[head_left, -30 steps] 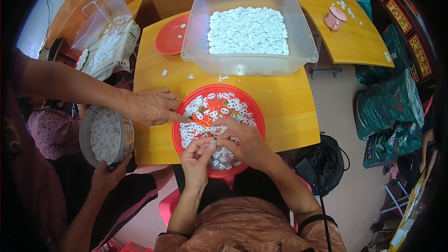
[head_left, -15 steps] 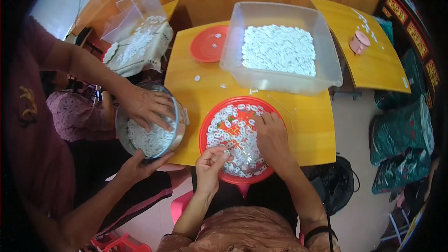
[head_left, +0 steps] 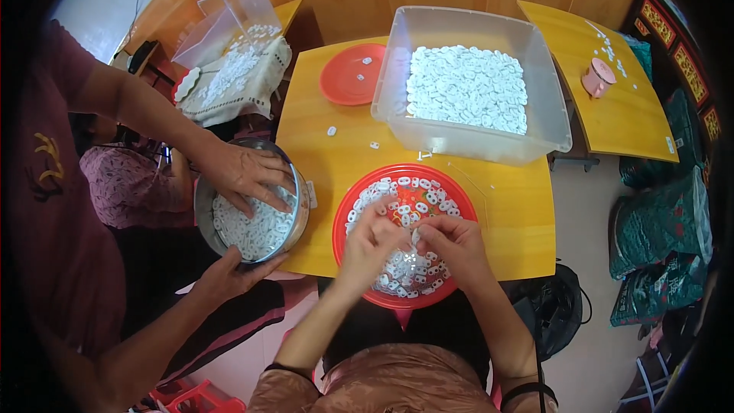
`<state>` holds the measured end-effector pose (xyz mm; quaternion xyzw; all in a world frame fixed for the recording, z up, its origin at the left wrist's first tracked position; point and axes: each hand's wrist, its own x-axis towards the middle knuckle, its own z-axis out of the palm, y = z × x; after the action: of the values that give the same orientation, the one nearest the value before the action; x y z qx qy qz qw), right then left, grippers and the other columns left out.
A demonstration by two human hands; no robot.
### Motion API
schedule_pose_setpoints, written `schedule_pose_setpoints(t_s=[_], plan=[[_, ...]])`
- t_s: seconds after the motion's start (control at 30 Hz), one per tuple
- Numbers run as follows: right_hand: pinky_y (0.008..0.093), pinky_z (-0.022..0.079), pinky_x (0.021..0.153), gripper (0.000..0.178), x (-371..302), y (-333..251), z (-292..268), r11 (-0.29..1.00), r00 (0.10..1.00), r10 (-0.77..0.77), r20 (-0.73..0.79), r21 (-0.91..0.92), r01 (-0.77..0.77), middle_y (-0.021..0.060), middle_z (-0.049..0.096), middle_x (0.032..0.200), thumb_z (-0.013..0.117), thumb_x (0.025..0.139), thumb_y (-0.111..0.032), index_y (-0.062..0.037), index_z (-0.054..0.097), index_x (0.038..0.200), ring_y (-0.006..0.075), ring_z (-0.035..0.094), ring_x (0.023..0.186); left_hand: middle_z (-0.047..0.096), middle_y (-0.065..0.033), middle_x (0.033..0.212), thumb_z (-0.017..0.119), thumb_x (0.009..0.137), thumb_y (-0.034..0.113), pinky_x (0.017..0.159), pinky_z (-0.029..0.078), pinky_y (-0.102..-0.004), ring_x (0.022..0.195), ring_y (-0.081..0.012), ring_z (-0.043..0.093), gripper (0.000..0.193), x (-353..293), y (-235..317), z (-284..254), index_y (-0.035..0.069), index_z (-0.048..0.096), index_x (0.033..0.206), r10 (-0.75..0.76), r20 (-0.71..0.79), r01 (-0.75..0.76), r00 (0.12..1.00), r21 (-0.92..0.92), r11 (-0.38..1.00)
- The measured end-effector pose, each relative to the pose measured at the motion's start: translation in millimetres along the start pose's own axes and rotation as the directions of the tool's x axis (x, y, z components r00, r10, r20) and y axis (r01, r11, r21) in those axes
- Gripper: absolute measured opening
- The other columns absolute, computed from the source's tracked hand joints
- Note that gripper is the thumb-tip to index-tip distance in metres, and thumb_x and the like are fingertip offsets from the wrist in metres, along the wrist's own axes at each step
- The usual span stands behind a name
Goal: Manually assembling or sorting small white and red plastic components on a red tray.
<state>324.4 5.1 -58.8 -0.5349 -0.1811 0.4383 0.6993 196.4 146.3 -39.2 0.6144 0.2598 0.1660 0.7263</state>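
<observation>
Over a red round tray (head_left: 468,183) of small white oval plastic pieces with two holes (head_left: 409,283), both my hands are close together. My right hand (head_left: 456,248) pinches one small white piece (head_left: 415,235) between thumb and fingertips. Beside it, my left hand (head_left: 368,248) has bent fingers, blurred by motion, so whether they hold anything is unclear. To the left, a co-worker's hand (head_left: 248,176) reaches into a round metal-rimmed sieve (head_left: 304,199) of white pieces, and the co-worker's other hand (head_left: 229,281) supports its lower edge.
A large translucent bin (head_left: 459,139) of white pieces stands behind the tray, next to a red plate (head_left: 340,80). A pink lidded mug (head_left: 599,78) is on the right table. Green bags (head_left: 657,222) stand on the floor at right. Another person (head_left: 134,183) sits at left.
My right hand has drawn back from the tray's right side to its middle and now pinches a piece. My left hand has moved up and right toward it. The view has shifted slightly.
</observation>
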Motion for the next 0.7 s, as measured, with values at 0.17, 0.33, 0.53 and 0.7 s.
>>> schedule_pose_setpoints(t_s=[0.17, 0.33, 0.53, 0.7], plan=[[0.0238, 0.053, 0.067, 0.016, -0.5, 17.1, -13.0, 0.982, 0.99, 0.124, -0.069, 0.15, -0.113, 0.0033, 0.071, 0.081, 0.07, 0.101, -0.011, 0.0015, 0.075, 0.11, 0.0099, 0.067, 0.073, 0.07, -0.0059, 0.084, 0.068, 0.102, 0.014, 0.061, 0.046, -0.0239, 0.065, -0.0099, 0.061, 0.092, 117.3, 31.2, -65.3, 0.009, 0.004, 0.168, 0.288, -0.313, -0.269, 0.905, 0.104, 0.958], [0.0238, 0.055, 0.068, 0.016, -8.7, 17.1, -10.5, 0.977, 0.992, 0.126, -0.014, 0.173, -0.122, 0.004, 0.072, 0.082, 0.069, 0.102, -0.01, 0.0017, 0.075, 0.111, 0.0106, 0.067, 0.074, 0.072, -0.007, 0.083, 0.069, 0.093, 0.004, 0.057, 0.045, -0.0239, 0.063, -0.0113, 0.062, 0.102, 206.2, 48.3, -137.5, 0.011, 0.001, 0.169, 0.279, -0.477, -0.252, 0.833, 0.12, 0.96], [0.0237, 0.056, 0.07, 0.016, -10.8, 15.2, -25.5, 0.974, 0.989, 0.147, 0.005, 0.173, -0.145, 0.0045, 0.072, 0.081, 0.069, 0.102, -0.01, 0.0016, 0.075, 0.111, 0.0105, 0.068, 0.073, 0.075, -0.0099, 0.091, 0.071, 0.094, 0.006, 0.053, 0.045, -0.0247, 0.064, -0.0133, 0.066, 0.099, 247.4, 55.2, -224.0, 0.008, 0.004, 0.166, 0.095, -0.567, -0.109, 0.818, 0.009, 0.994], [0.0254, 0.059, 0.072, 0.017, -5.8, 22.6, -39.6, 0.981, 0.992, 0.113, -0.052, 0.163, -0.103, 0.0057, 0.074, 0.087, 0.07, 0.1, -0.007, 0.0007, 0.074, 0.115, 0.0122, 0.072, 0.08, 0.066, -0.0012, 0.085, 0.073, 0.098, 0.017, 0.063, 0.045, -0.0209, 0.068, -0.0074, 0.058, 0.053, 209.1, 42.1, -167.1, 0.003, 0.053, 0.145, 0.147, -0.393, -0.156, 0.908, 0.008, 0.988]])
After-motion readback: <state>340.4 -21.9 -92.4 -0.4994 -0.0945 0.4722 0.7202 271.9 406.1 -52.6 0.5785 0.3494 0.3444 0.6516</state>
